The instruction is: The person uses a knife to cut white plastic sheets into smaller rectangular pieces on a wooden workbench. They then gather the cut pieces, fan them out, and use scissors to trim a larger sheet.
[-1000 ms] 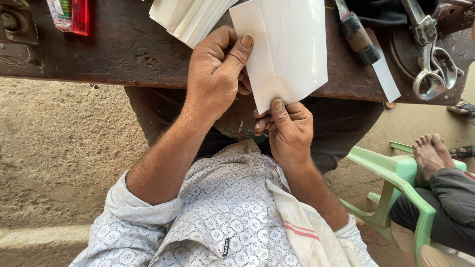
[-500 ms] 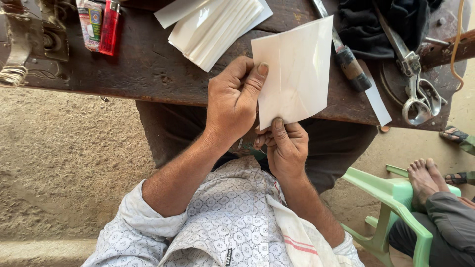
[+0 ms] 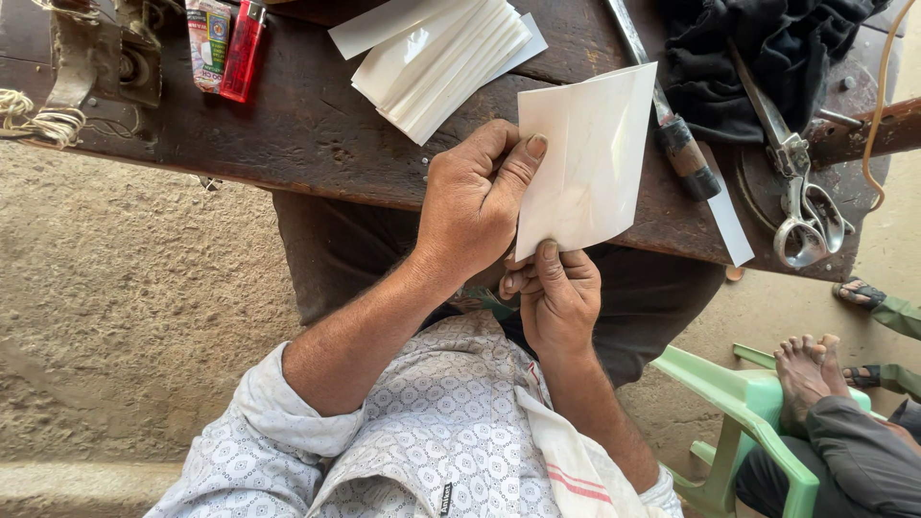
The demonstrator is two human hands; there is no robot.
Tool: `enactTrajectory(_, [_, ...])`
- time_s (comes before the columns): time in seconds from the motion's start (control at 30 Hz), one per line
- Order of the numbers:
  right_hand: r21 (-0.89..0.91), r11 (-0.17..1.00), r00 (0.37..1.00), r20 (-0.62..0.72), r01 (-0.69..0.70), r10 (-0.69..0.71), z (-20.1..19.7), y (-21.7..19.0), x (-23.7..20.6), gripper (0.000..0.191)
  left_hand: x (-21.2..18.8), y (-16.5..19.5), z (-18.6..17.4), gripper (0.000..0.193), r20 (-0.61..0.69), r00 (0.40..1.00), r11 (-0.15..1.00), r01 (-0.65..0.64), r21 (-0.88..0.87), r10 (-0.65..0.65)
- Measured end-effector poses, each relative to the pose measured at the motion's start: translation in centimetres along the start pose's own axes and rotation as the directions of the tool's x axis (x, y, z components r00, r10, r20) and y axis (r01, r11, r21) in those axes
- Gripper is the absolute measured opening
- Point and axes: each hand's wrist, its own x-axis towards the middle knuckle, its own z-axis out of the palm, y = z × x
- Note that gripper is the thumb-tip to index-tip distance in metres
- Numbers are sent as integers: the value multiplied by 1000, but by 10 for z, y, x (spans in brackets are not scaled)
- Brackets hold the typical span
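Closest to my camera I see the rolled-up sleeves of a pale patterned shirt (image 3: 422, 432) and a white cloth with red stripes (image 3: 566, 470) lying over the right shoulder. From there the two forearms go up to the edge of the dark wooden workbench (image 3: 317, 134).

The right hand (image 3: 556, 297) is lower. Its fingers are curled, and the thumb presses on the bottom corner of a white, stiff, folded sheet of paper (image 3: 590, 158), so this hand pinches the sheet from below. The left hand (image 3: 475, 197) is just above and beside it. It is closed loosely, and its thumb lies flat against the left edge of the same sheet, while the other fingers are bent behind. The sheet stands nearly upright, over the near edge of the bench, held between both hands.

To the right, near the ground, there is a light green plastic chair (image 3: 739, 403) with the bare foot (image 3: 806, 369) of another person resting on it.

Further on the bench, a stack of similar white sheets (image 3: 436, 58) lies above the left hand, well apart from it. A tool with a dark handle (image 3: 681, 153) lies just beside the held sheet, then large metal scissors (image 3: 796, 182) and a black cloth (image 3: 739, 48). At the far left I see a red lighter (image 3: 242, 48) and a small packet (image 3: 208, 43).
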Motion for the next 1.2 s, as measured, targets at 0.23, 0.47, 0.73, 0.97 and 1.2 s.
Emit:
enactTrajectory(0.23, [1, 1000, 1000, 23, 16, -16, -3, 2, 0, 25, 0, -2, -2, 28, 14, 1000, 1000, -10, -14, 10])
enactTrajectory(0.47, [-1, 1000, 1000, 26, 9, -9, -1, 0, 0, 24, -1, -5, -3, 29, 16, 1000, 1000, -16, -20, 17])
enactTrajectory(0.73, [-69, 997, 999, 12, 40, -39, 2, -3, -2, 24, 1, -12, -2, 30, 53, 998, 980, 52, -192, -43])
enactTrajectory(0.97, [-155, 983, 995, 12, 101, -101, 11, -5, -2, 24, 4, -21, 4, 32, -30, 996, 989, -81, -121, 78])
enactTrajectory(1.2, [-301, 928, 975, 69, 222, -211, 25, -7, -1, 24, 7, -20, 23, 29, -170, 971, 983, -177, -45, 167])
